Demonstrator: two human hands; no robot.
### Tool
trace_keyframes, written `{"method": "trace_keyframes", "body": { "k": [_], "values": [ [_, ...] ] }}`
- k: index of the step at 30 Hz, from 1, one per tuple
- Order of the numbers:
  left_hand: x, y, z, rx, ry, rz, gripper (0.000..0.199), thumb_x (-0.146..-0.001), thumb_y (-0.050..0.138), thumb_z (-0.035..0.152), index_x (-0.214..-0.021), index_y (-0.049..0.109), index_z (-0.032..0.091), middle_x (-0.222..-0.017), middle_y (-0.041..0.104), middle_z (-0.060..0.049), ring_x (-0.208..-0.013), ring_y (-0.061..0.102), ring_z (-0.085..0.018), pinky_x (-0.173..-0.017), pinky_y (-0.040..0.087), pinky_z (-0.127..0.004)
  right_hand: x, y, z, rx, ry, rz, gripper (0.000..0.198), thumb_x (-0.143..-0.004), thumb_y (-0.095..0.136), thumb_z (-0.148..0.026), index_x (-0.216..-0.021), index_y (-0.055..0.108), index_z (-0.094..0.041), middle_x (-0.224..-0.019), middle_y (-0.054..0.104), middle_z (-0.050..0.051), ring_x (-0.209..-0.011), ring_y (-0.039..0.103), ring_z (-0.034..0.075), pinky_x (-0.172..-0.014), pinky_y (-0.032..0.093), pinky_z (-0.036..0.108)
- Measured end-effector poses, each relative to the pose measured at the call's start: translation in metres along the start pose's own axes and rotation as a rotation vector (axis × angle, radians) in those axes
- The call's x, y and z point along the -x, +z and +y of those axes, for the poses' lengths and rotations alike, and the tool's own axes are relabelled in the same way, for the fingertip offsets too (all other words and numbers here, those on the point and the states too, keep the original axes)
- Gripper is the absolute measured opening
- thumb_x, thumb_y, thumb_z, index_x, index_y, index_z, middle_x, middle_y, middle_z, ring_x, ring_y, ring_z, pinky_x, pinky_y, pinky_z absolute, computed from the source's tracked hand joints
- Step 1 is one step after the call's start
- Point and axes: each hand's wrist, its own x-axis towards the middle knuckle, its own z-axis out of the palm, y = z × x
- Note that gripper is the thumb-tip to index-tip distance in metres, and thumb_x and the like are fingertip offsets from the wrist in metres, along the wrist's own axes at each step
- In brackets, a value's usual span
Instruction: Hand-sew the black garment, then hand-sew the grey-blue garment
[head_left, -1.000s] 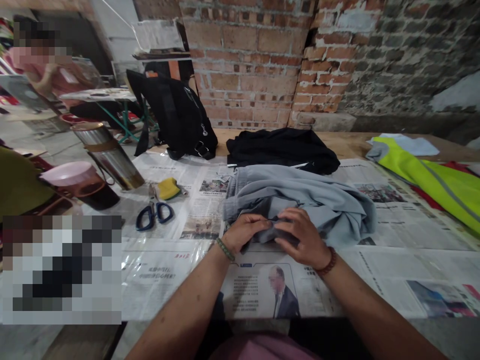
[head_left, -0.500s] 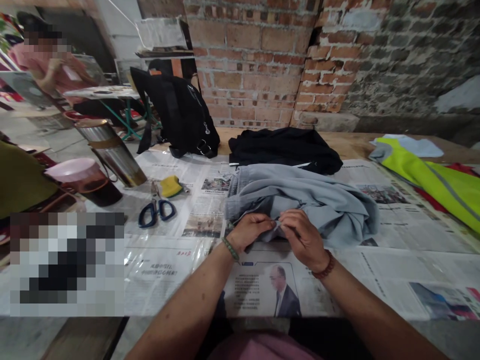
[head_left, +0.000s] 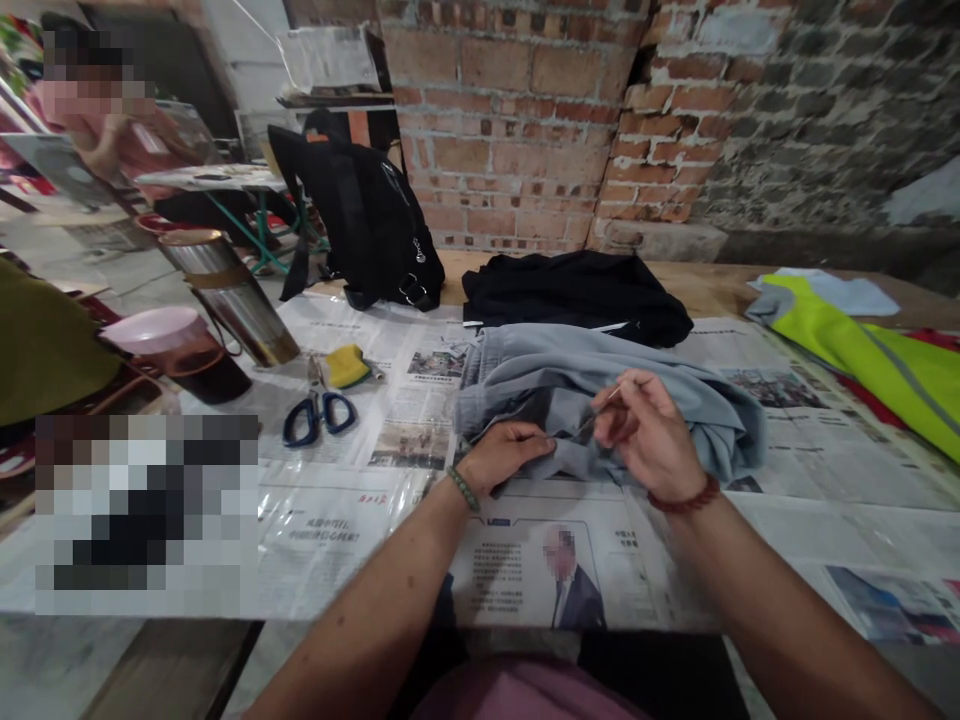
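Observation:
A grey garment with a gathered elastic waistband [head_left: 491,375], probably trousers or shorts, lies bunched on the newspaper. My left hand [head_left: 506,455] pinches its near edge between thumb and fingers. My right hand [head_left: 649,430] is raised just to the right, its thumb and forefinger closed on a thin needle [head_left: 616,392] that points left and slightly down. Any thread is too fine to make out. Left of the garment, blue-handled scissors [head_left: 319,412] rest beside a yellow sponge-like piece [head_left: 347,368].
Newspaper [head_left: 315,545] covers the table. A steel flask [head_left: 232,300] and a pink-lidded jar of dark liquid [head_left: 187,350] stand left. Behind lie a black backpack [head_left: 367,220] and black clothing [head_left: 574,295]; a yellow-green vest [head_left: 862,350] is right. Another person [head_left: 120,130] sits far left.
My right hand has parted from the left, moving up and to the right with the needle. My left hand stays on the grey garment. The view has shifted slightly.

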Motion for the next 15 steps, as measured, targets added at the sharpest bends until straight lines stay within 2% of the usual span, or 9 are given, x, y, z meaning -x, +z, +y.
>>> {"method": "trace_keyframes", "body": {
  "k": [3,5,15],
  "values": [
    [0.0,-0.001,0.0,0.008,0.008,0.012,0.026,-0.057,0.069,0.04,-0.062,0.063,0.014,-0.053,0.052,0.005,-0.049,0.043,-0.007,-0.048,0.032,-0.02,-0.019,-0.003,-0.014,-0.111,0.07,0.0,0.014,-0.075,0.06,-0.026,-0.08,0.048,-0.021,-0.065,0.059,-0.006,-0.053,0.06,0.01,-0.044,0.045,0.018],
    [0.0,-0.002,0.0,0.005,0.013,0.013,0.026,-0.057,0.068,0.039,-0.062,0.063,0.014,-0.053,0.052,0.005,-0.049,0.043,-0.007,-0.048,0.031,-0.02,-0.03,-0.006,-0.02,-0.134,0.064,0.0,0.013,-0.073,0.063,-0.021,-0.077,0.05,-0.02,-0.066,0.059,-0.005,-0.059,0.062,0.01,-0.049,0.048,0.019],
    [0.0,-0.005,-0.003,0.016,0.01,-0.023,0.022,-0.061,0.067,0.036,-0.065,0.063,0.014,-0.055,0.054,0.004,-0.049,0.045,-0.007,-0.048,0.033,-0.02,-0.065,-0.017,-0.049,-0.169,-0.129,0.104,0.005,-0.077,0.056,-0.015,-0.073,0.053,-0.018,-0.061,0.061,-0.004,-0.058,0.063,0.01,-0.051,0.051,0.02]
  ]
}}
